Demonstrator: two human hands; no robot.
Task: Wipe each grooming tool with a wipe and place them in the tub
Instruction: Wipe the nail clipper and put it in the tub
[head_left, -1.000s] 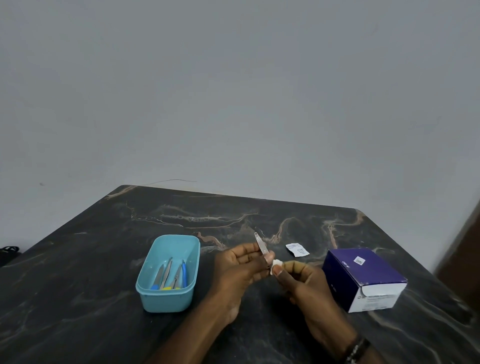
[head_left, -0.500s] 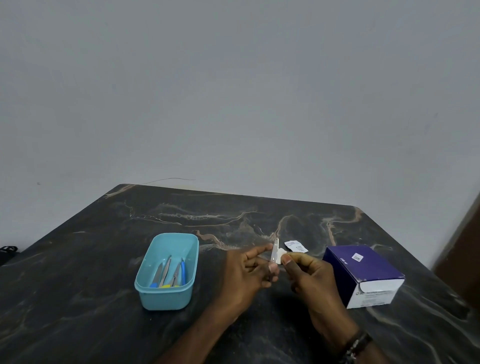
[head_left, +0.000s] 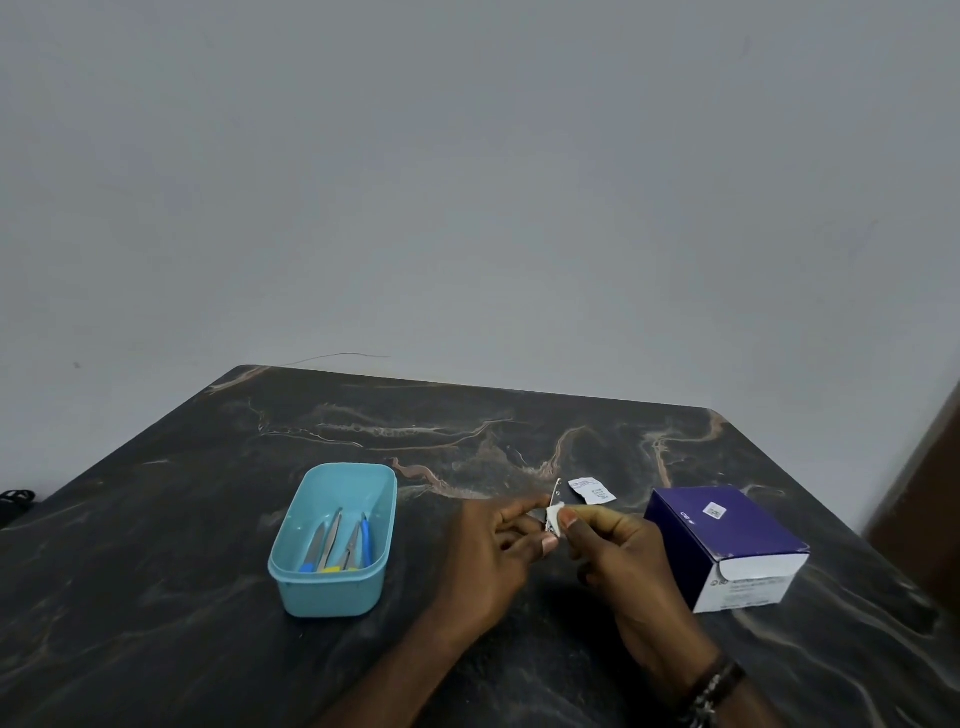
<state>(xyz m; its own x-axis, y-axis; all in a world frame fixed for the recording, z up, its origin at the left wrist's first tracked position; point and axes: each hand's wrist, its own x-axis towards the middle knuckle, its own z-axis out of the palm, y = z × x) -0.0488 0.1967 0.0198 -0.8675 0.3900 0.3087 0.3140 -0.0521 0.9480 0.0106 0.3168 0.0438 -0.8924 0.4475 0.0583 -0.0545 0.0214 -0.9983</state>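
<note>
Two hands over veined dark marble: left hand (head_left: 498, 540) pinching thin metal tool (head_left: 556, 496), right hand (head_left: 613, 545) pinching crumpled white wipe (head_left: 554, 518).

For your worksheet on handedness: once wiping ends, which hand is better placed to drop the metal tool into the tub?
Probably the left hand: it already holds the metal tool and is nearer the tub.
</note>
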